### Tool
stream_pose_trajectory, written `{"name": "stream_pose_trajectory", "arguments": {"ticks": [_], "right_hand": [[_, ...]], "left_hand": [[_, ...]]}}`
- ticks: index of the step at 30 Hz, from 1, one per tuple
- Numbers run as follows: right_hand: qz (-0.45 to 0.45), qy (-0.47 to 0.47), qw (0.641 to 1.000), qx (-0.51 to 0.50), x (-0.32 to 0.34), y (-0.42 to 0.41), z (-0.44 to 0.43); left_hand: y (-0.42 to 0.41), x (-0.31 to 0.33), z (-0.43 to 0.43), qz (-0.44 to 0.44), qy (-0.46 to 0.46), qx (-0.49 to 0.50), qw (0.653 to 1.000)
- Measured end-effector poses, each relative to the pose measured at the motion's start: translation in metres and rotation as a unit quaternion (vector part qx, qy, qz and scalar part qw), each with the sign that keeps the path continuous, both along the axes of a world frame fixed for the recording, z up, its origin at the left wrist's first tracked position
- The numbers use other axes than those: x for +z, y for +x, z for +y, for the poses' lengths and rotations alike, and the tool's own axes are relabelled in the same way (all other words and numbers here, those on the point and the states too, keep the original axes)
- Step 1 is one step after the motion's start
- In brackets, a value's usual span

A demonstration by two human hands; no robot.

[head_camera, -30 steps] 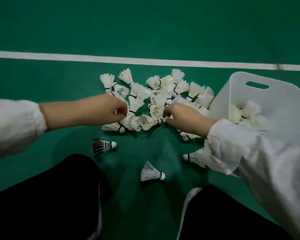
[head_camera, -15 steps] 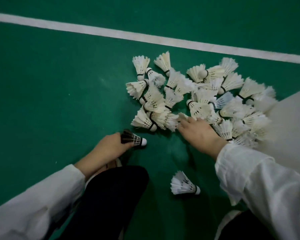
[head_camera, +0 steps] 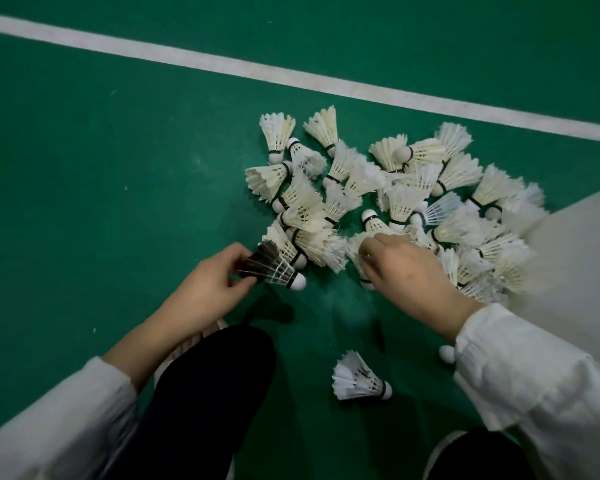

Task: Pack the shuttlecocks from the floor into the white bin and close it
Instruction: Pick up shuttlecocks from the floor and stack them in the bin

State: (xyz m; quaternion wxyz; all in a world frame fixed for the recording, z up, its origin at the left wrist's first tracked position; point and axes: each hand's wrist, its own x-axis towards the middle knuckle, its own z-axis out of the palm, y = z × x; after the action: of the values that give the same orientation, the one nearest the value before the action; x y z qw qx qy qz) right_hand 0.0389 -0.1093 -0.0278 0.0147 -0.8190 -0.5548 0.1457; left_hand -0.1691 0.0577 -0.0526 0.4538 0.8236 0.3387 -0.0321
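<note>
Several white shuttlecocks lie in a pile [head_camera: 388, 199] on the green court floor. My left hand [head_camera: 208, 292] pinches the feathers of a dark-feathered shuttlecock [head_camera: 274, 266], its white cork pointing right, lifted just off the floor at the pile's near left edge. My right hand [head_camera: 409, 271] rests on the pile's near edge with fingers curled around a white shuttlecock [head_camera: 357, 251]. One white shuttlecock [head_camera: 359, 379] lies apart near my knees. Only a wall of the white bin [head_camera: 575, 271] shows at the right edge; its inside is hidden.
A white court line [head_camera: 291, 74] runs diagonally across the floor behind the pile. My dark-trousered knees [head_camera: 205, 393] sit low in the frame. A cork [head_camera: 445, 355] of another shuttlecock peeks from under my right sleeve.
My left hand left the pile, came down to the dark shuttlecock and picked it up. My right hand stayed at the pile's near edge. The view swung left, so the bin's opening left the frame.
</note>
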Motion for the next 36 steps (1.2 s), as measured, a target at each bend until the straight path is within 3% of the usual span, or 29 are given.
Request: {"name": "stream_pose_trajectory", "arguments": {"ticks": [2, 6, 9, 12, 18, 22, 26, 32, 36], "right_hand": [[0.009, -0.009, 1.000, 0.001, 0.002, 0.000, -0.001], [0.015, 0.001, 1.000, -0.008, 0.009, 0.003, -0.008], [0.015, -0.008, 1.000, -0.003, 0.011, 0.006, -0.015], [0.028, -0.017, 0.999, -0.012, 0.017, 0.008, -0.016], [0.012, -0.009, 1.000, 0.014, 0.052, 0.009, -0.017], [-0.019, 0.006, 0.999, 0.042, 0.088, 0.022, -0.031], [-0.065, -0.018, 0.994, 0.081, 0.131, 0.043, -0.063], [-0.109, 0.009, 0.989, -0.103, 0.176, 0.076, -0.154], [-0.063, 0.046, 0.952, -0.296, 0.161, 0.083, -0.213]], "left_hand": [[0.002, -0.002, 0.001, -0.007, -0.024, 0.058, 0.998], [0.017, -0.012, -0.003, 0.009, 0.016, 0.164, 0.986], [0.029, -0.022, -0.006, 0.080, 0.035, 0.117, 0.989], [0.037, -0.031, -0.006, 0.098, 0.016, 0.101, 0.990], [0.034, -0.008, -0.010, 0.038, 0.072, 0.062, 0.995], [0.048, 0.044, -0.019, -0.003, 0.188, -0.048, 0.981], [0.087, 0.099, -0.031, -0.036, 0.226, -0.155, 0.961], [0.152, 0.158, -0.082, -0.118, 0.261, -0.272, 0.919], [0.185, 0.178, -0.131, -0.124, 0.279, -0.356, 0.883]]}}
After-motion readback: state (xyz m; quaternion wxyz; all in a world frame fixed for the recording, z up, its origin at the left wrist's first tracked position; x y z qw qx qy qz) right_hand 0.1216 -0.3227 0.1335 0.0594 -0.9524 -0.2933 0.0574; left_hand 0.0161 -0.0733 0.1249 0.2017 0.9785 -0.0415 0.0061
